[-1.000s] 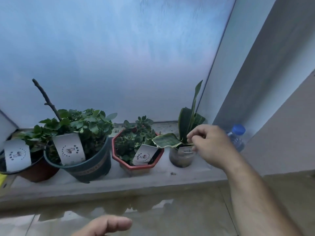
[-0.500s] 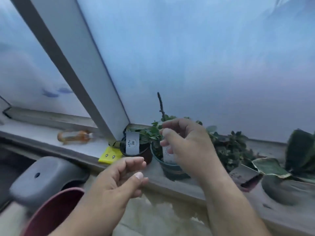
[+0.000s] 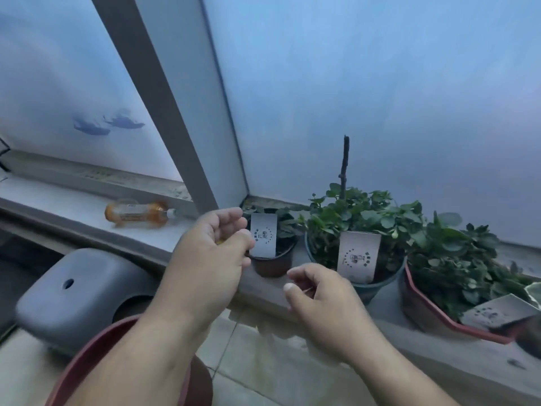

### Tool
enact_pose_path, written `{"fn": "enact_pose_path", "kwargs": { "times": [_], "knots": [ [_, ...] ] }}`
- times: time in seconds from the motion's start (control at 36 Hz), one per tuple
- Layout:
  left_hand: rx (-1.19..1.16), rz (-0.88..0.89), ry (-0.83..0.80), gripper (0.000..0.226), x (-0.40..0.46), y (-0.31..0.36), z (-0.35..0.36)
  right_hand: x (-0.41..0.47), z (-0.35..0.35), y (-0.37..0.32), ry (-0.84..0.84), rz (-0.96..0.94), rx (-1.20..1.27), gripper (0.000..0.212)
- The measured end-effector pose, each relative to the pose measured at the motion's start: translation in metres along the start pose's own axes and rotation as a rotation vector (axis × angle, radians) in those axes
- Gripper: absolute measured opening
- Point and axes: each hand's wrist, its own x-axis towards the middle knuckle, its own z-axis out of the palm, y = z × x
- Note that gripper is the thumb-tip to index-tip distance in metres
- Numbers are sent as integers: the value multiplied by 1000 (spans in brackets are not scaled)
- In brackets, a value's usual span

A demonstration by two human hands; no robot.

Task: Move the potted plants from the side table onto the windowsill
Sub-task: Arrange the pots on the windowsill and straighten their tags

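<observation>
Three potted plants stand in a row on the grey windowsill (image 3: 439,350): a small dark brown pot (image 3: 272,266) with a white label (image 3: 265,238), a teal pot (image 3: 380,285) with leafy green growth and a bare stick, and a red octagonal pot (image 3: 430,315) at the right. My left hand (image 3: 210,259) hovers with curled fingers right beside the small pot's label; whether it touches is unclear. My right hand (image 3: 322,303) hangs loosely curled in front of the sill, below the teal pot, holding nothing.
An orange-tinted bottle (image 3: 137,215) lies on its side on the left stretch of sill. A slanted window frame post (image 3: 175,118) meets the sill behind the small pot. A grey plastic stool (image 3: 73,294) and a dark red round rim (image 3: 87,356) sit below left.
The view swung left from the right end of the sill. My right hand dropped from the teal pot's label to below the sill edge. My left hand rose to the small pot's label.
</observation>
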Motion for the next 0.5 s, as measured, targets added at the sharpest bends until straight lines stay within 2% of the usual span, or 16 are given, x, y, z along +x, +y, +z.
{"fn": "enact_pose_path", "kwargs": {
  "times": [0.17, 0.25, 0.31, 0.36, 0.5],
  "knots": [
    [-86, -110, 59, 29, 59, -8, -2, 10, 27, -3, 6, 102, 35, 34],
    [-37, -154, 61, 39, 80, -19, 3, 27, 42, -14, 61, 147, 116, 40],
    [20, -192, 19, 40, 90, -29, 7, 42, 49, -22, 126, 180, 152, 37],
    [82, -218, -40, 22, 95, -38, 11, 56, 52, -27, 186, 211, 200, 38],
    [228, -191, -129, 29, 106, -51, 11, 75, 67, -34, 229, 275, 223, 51]
  ]
}}
